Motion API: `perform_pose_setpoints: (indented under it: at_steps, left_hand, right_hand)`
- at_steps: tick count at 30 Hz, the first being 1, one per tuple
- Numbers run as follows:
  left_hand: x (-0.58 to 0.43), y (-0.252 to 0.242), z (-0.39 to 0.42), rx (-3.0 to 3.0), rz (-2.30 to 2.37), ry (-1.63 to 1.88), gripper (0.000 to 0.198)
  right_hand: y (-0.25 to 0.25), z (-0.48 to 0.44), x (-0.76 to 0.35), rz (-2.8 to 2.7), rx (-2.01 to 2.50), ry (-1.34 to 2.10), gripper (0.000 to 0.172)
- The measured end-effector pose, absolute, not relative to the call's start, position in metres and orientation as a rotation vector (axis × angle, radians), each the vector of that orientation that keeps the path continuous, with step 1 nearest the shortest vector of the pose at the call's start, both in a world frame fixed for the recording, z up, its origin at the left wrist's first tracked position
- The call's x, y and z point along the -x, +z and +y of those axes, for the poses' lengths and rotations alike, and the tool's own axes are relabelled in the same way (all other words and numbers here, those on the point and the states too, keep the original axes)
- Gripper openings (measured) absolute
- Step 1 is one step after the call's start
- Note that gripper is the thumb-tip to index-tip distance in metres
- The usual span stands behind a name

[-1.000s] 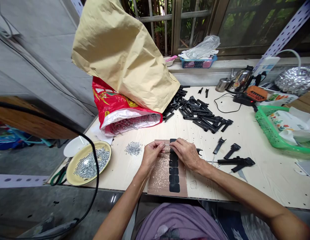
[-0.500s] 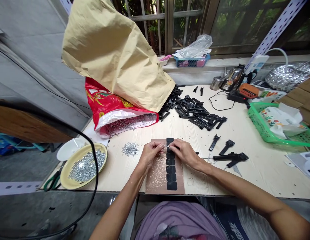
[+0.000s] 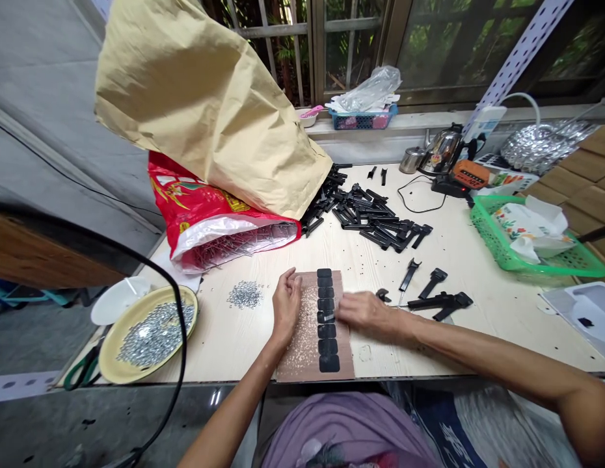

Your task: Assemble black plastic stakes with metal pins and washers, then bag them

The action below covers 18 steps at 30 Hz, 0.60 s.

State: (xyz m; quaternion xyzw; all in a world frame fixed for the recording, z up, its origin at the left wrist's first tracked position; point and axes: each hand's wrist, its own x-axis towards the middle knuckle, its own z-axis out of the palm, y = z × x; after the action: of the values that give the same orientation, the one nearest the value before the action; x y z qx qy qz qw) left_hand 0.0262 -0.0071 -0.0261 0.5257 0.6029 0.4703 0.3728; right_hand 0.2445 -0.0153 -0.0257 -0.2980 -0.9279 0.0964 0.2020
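A brown board (image 3: 309,338) with a column of black pads (image 3: 325,318) lies at the table's front edge. My left hand (image 3: 286,304) rests on the board's left part, fingers curled together; whether it holds anything is hidden. My right hand (image 3: 363,312) lies low on the board's right edge, its fingertips pinched at a black pad around a small thin metal piece (image 3: 328,317). Loose black plastic parts (image 3: 432,292) lie just right of my right hand.
A yellow plate of small metal bits (image 3: 149,333) and scissors (image 3: 82,370) sit front left, beside a small pile of bits (image 3: 244,294). Behind are a brown paper sack (image 3: 205,104), a red bag of pins (image 3: 219,227), a heap of black parts (image 3: 371,214), a kettle (image 3: 442,151) and a green basket (image 3: 537,250).
Both hands dropped from holding a thin pin together above the board. The right hand moved down to the pads; the left lowered onto the board. The view shifted right.
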Motion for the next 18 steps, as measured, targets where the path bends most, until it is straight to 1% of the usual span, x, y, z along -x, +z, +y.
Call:
perform_pose_setpoints:
  at_steps: [2,3,6,7,10,11,13,15,17,18]
  left_hand:
    - [-0.029,-0.026,-0.010,-1.381,1.590,1.184,0.047]
    - [-0.030,-0.026,-0.011,-1.393,1.603,1.174,0.047]
    - [-0.031,-0.025,-0.013,-1.394,1.641,1.174,0.045]
    - [-0.032,-0.025,-0.013,-1.388,1.650,1.178,0.045]
    - [-0.032,-0.024,-0.014,-1.379,1.653,1.181,0.044]
    - [-0.033,-0.024,-0.014,-1.381,1.654,1.179,0.044]
    - [-0.033,-0.024,-0.014,-1.392,1.665,1.175,0.044]
    - [-0.034,-0.023,-0.014,-1.400,1.685,1.176,0.043]
    - [-0.034,-0.023,-0.014,-1.402,1.694,1.184,0.043]
    - [-0.034,-0.023,-0.014,-1.404,1.694,1.185,0.043]
  right_hand:
    - [-0.027,-0.015,-0.245,-2.676,0.666,0.231,0.027]
    - [-0.027,-0.011,-0.246,-2.656,0.711,0.201,0.027]
    - [-0.027,0.004,-0.246,-2.459,1.038,0.147,0.028]
    - [-0.028,0.005,-0.245,-2.474,1.012,0.158,0.028]
    - [-0.031,0.000,-0.243,-2.643,0.691,0.237,0.031]
    - [-0.031,-0.001,-0.243,-2.658,0.652,0.245,0.031]
    - [-0.028,0.002,-0.244,-2.627,0.708,0.235,0.033]
    - [-0.025,0.010,-0.245,-2.538,0.898,0.213,0.034]
    - [-0.025,0.015,-0.247,-2.602,0.828,0.239,0.034]
    - [-0.026,0.016,-0.247,-2.668,0.708,0.255,0.033]
